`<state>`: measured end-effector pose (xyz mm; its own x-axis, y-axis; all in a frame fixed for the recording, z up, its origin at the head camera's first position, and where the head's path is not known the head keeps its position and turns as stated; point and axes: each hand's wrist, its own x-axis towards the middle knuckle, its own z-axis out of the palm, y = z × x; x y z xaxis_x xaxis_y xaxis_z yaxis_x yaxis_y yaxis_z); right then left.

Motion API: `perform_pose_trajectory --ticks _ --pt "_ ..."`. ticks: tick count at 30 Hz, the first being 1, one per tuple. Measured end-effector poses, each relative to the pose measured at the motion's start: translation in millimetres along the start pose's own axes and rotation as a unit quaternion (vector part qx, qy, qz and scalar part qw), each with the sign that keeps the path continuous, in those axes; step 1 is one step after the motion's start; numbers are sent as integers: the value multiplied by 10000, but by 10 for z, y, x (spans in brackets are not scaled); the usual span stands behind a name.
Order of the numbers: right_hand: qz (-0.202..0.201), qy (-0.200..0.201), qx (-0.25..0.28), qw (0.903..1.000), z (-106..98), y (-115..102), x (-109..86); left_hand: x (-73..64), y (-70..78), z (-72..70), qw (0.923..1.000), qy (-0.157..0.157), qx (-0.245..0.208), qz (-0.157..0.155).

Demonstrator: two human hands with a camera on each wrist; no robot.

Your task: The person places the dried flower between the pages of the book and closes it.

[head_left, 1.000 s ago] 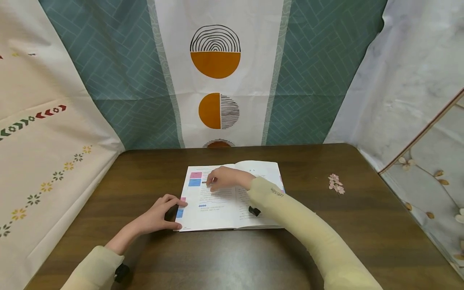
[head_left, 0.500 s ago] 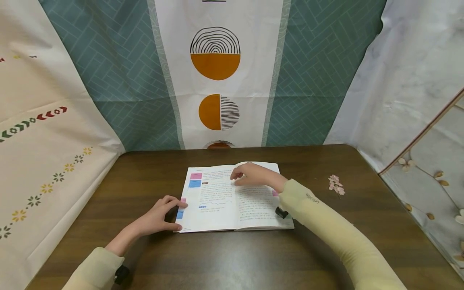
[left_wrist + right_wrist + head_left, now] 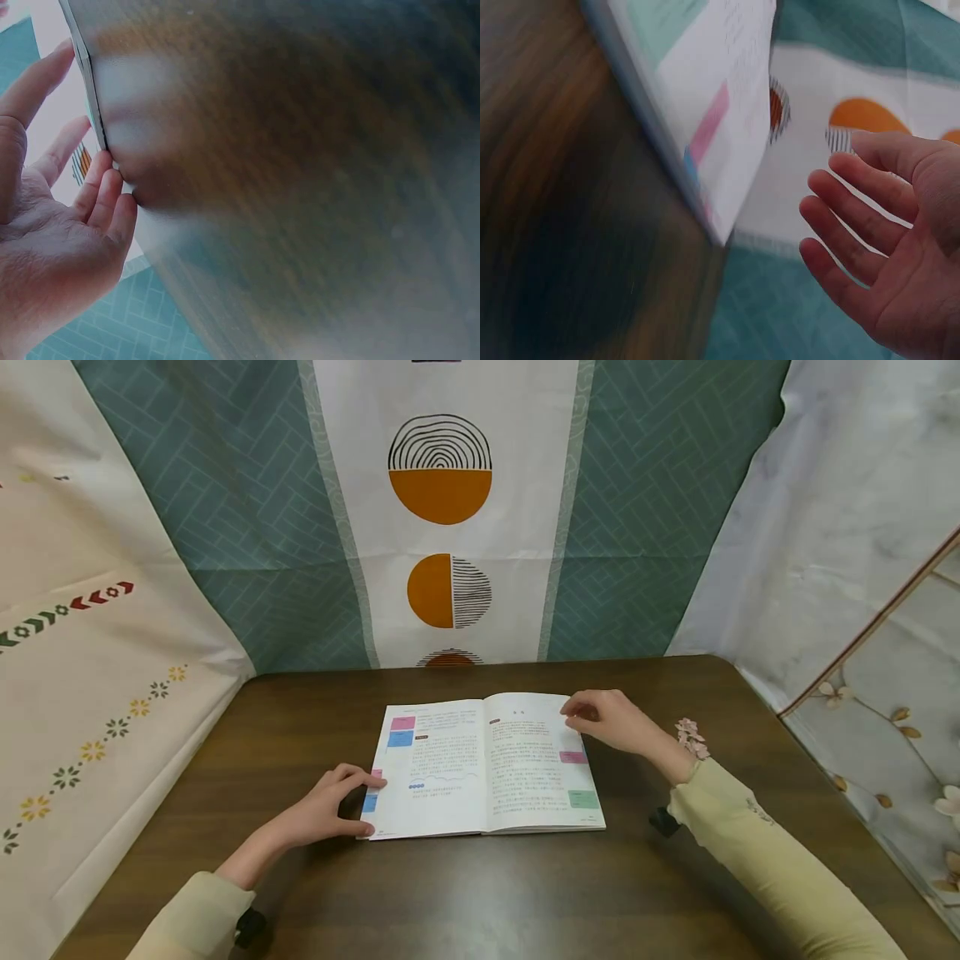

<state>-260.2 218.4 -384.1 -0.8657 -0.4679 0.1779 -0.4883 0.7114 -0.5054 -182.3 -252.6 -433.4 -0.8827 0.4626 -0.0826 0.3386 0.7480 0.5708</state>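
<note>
We see an open printed book [image 3: 487,777] lying near the middle of a dark wooden table [image 3: 450,893], both pages facing up. Our left hand [image 3: 326,806] rests at the left page's outer edge, thumb at the lower corner and index finger higher up, with a wide gap between them. Our right hand [image 3: 618,722] hovers by the right page's upper outer corner, holding nothing; its fingers are loosely bent, and the right wrist view shows them apart from the paper. We can make out pink and blue boxes on the left page, pink and green ones on the right, but the text is too small to read. A pink blossom sprig [image 3: 692,739] shows just beside our right wrist. Beyond the table hangs a patterned cloth [image 3: 450,543], its white middle strip printed with orange-and-black circles between green panels
</note>
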Motion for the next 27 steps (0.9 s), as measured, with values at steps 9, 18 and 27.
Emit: perform_pose_trajectory --ticks 9,18,27 --pt "487 725 -396 9954 -524 433 -471 8 -18 7 10000 -24 48 -6" --pt "1090 793 -806 9876 -737 890 -794 10 -18 -15 9999 1 77 -97" --pt "1443 60 -981 9846 -627 1200 -986 15 -19 -6 9999 8 88 -94"
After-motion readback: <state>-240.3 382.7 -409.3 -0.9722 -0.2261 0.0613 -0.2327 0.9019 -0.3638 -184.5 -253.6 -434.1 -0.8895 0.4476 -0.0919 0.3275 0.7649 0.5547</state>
